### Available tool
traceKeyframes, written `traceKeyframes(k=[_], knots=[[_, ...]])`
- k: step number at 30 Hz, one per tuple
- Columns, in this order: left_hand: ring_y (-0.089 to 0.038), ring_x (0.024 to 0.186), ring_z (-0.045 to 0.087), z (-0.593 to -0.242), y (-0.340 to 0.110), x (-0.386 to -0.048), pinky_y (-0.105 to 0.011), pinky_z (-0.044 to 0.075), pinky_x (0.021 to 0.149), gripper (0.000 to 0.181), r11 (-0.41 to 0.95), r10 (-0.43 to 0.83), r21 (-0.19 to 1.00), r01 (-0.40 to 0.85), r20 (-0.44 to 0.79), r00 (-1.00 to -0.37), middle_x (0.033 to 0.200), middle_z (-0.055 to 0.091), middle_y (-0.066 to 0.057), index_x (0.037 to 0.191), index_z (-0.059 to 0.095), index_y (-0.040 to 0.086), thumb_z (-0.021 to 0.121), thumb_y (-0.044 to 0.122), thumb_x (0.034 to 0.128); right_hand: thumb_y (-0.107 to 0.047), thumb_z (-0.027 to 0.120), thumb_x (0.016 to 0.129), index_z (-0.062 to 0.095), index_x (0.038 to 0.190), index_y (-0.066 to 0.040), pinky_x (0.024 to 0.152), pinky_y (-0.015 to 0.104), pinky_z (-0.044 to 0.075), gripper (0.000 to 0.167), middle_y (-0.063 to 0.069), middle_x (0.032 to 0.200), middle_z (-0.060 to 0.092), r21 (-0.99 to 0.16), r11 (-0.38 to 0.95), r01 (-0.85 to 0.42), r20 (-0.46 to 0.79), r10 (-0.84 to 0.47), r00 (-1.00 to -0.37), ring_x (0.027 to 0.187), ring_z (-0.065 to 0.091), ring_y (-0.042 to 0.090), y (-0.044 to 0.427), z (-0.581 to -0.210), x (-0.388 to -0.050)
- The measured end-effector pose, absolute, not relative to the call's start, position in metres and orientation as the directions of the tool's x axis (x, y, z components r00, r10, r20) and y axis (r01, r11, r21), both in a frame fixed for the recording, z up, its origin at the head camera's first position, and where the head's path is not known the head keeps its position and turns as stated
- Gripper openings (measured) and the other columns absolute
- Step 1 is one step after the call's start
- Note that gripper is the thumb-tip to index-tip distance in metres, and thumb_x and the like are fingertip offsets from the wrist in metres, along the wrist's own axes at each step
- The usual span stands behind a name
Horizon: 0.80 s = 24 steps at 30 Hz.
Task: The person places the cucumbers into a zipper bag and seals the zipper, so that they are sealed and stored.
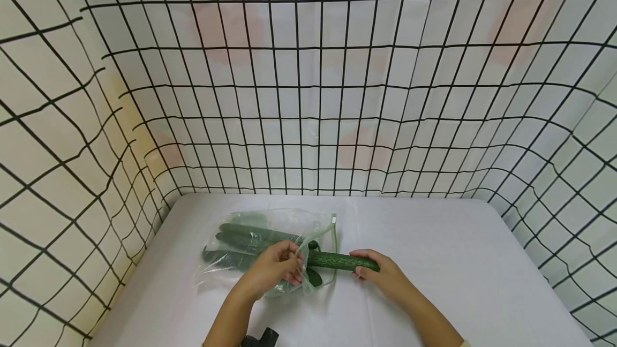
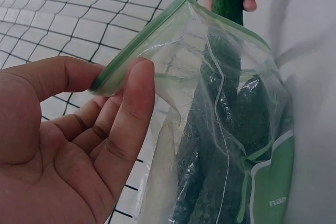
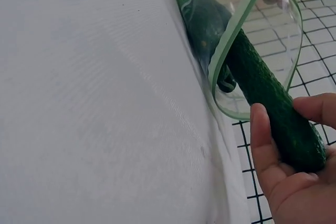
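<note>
A clear zip bag [image 2: 168, 77] with a green rim lies on the table, its mouth to the right, and several cucumbers [image 1: 236, 256] are inside it. My left hand [image 1: 277, 266] pinches the bag's green rim between thumb and fingers, as the left wrist view shows. At the bag's mouth, my right hand [image 1: 381, 272] grips the outer end of a dark green bumpy cucumber [image 3: 273, 98]. That cucumber's other end is inside the bag, seen through the plastic. In the right wrist view the bag's mouth stands open around it.
The white-covered table [image 1: 434, 240] extends to both sides of the bag. A black wire grid [image 1: 308, 87] stands behind the table and along its sides. A black object [image 1: 262, 338] shows at the bottom edge beside the left forearm.
</note>
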<state>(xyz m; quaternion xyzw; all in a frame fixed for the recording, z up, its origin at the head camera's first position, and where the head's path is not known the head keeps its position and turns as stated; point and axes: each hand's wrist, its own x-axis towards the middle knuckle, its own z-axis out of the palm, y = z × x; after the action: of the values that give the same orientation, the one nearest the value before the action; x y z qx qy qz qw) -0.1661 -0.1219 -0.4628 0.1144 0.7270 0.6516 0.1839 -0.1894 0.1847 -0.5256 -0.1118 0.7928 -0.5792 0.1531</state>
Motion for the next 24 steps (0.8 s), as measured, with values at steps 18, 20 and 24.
traceKeyframes(k=[18, 20, 24], knots=[[-0.02, 0.074, 0.069, -0.466, -0.122, -0.167, -0.032, 0.065, 0.072, 0.017, 0.125, 0.414, 0.989, -0.076, -0.122, -0.902, 0.092, 0.063, -0.011, 0.111, 0.053, -0.006, 0.054, 0.004, 0.0968, -0.023, 0.068, 0.097, 0.055, 0.142, -0.001, 0.081, 0.024, 0.062, 0.052, 0.019, 0.11, 0.071, -0.957, 0.277, -0.088, -0.042, -0.431, -0.901, 0.092, 0.071, 0.019, 0.169, -0.527, -0.182], [-0.02, 0.073, 0.07, -0.466, -0.122, -0.167, -0.032, 0.065, 0.071, 0.017, 0.123, 0.411, 0.989, -0.079, -0.123, -0.903, 0.092, 0.064, -0.01, 0.111, 0.053, -0.006, 0.055, 0.004, 0.0967, -0.024, 0.068, 0.097, 0.055, 0.142, -0.002, 0.079, 0.025, 0.062, 0.051, 0.018, 0.109, 0.072, -0.954, 0.286, -0.087, -0.046, -0.43, -0.902, 0.091, 0.071, 0.018, 0.164, -0.526, -0.182], [-0.02, 0.073, 0.07, -0.465, -0.121, -0.167, -0.032, 0.065, 0.071, 0.016, 0.126, 0.403, 0.988, -0.083, -0.128, -0.906, 0.091, 0.065, -0.011, 0.109, 0.054, -0.006, 0.055, 0.004, 0.0966, -0.027, 0.068, 0.097, 0.058, 0.141, -0.006, 0.079, 0.022, 0.059, 0.05, 0.014, 0.119, 0.07, -0.94, 0.325, -0.106, -0.042, -0.419, -0.907, 0.094, 0.068, 0.017, 0.154, -0.524, -0.183]])
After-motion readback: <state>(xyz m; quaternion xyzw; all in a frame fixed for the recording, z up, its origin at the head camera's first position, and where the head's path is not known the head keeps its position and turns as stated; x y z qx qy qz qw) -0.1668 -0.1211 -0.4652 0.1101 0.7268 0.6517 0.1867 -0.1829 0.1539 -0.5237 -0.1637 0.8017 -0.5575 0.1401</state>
